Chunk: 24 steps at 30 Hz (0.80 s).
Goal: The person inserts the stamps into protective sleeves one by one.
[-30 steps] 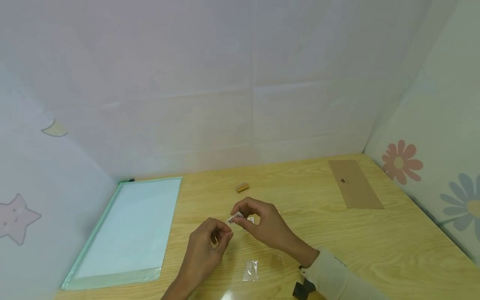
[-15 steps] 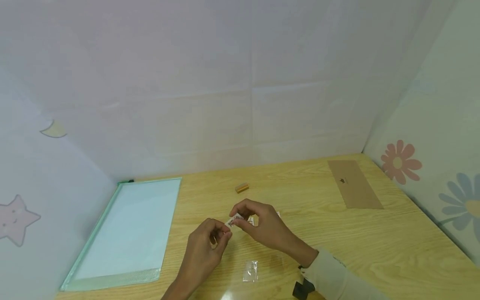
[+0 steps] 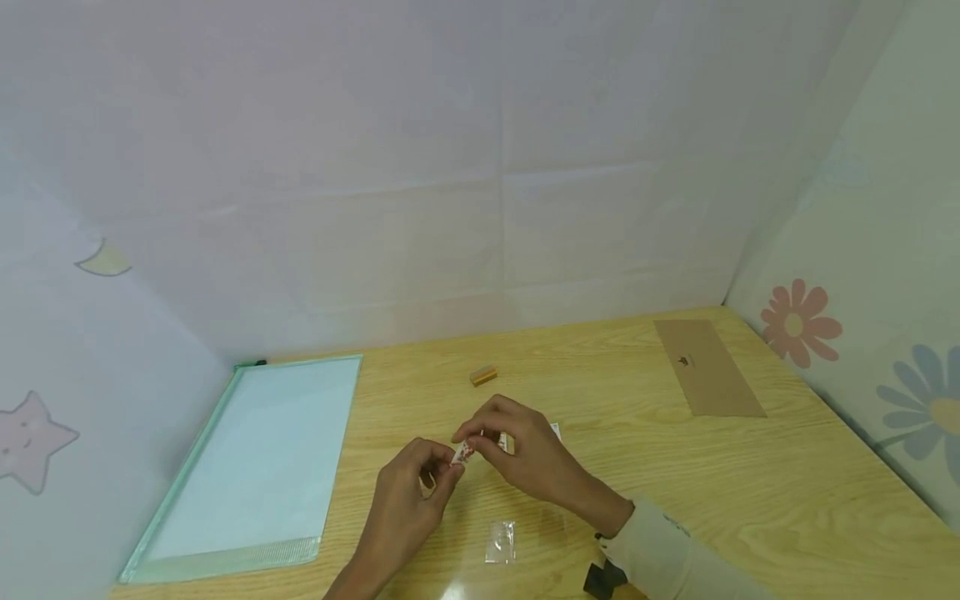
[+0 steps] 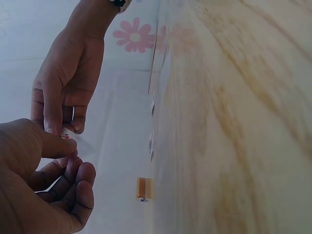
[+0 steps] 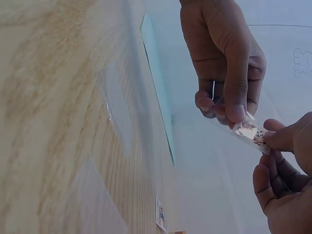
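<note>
Between both hands is a small clear plastic packet (image 3: 462, 452) with a white, red-printed piece in it, held above the table. My left hand (image 3: 408, 492) pinches one end between thumb and forefinger, its other fingers curled. My right hand (image 3: 521, 450) pinches the opposite end from above. In the right wrist view the packet (image 5: 249, 131) is shiny and crinkled, tilted between the two thumbs. Behind my right hand, a small printed card (image 3: 503, 442) and another card (image 3: 556, 430) lie on the table, both partly hidden.
A clear plastic sachet (image 3: 500, 542) lies below the hands, with a fainter clear sheet (image 3: 553, 522) beside it. A small orange-brown block (image 3: 483, 376) sits farther back. A green-edged zip pouch (image 3: 258, 458) lies left, a brown paper piece (image 3: 708, 367) right. Walls close the back and sides.
My right hand has brought the printed piece down and left to my left fingertips, turning it steeper. Both hands now pinch it. The left hand has hardly moved.
</note>
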Tool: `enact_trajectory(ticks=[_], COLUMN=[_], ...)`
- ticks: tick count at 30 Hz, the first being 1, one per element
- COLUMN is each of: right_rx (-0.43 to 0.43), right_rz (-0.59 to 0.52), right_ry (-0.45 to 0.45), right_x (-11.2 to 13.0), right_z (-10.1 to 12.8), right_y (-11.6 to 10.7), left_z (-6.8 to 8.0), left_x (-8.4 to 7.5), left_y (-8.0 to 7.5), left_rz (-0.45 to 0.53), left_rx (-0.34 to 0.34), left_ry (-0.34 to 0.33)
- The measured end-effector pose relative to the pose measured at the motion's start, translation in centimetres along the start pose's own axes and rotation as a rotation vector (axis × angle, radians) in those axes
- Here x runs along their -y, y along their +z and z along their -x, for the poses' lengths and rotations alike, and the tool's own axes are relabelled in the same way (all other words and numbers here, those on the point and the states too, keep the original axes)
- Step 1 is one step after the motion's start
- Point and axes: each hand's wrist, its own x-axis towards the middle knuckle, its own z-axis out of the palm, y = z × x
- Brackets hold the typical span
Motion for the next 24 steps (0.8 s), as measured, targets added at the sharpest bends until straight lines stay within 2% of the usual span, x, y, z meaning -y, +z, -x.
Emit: enact_trajectory(ticks=[15,24], right_rx=[-0.015,0.028], right_rz=[0.009,0.079], right_ry=[0.035,-0.090], right_x=[0.37,0.18], right_z=[0.08,-0.15], right_y=[0.27,-0.39], left_z=[-0.21,-0.30], left_x=[0.21,0.51], left_y=[-0.20,-0.24], left_rz=[0.027,0.029], left_rx=[0.026,0.065], left_ry=[-0.061,-0.107])
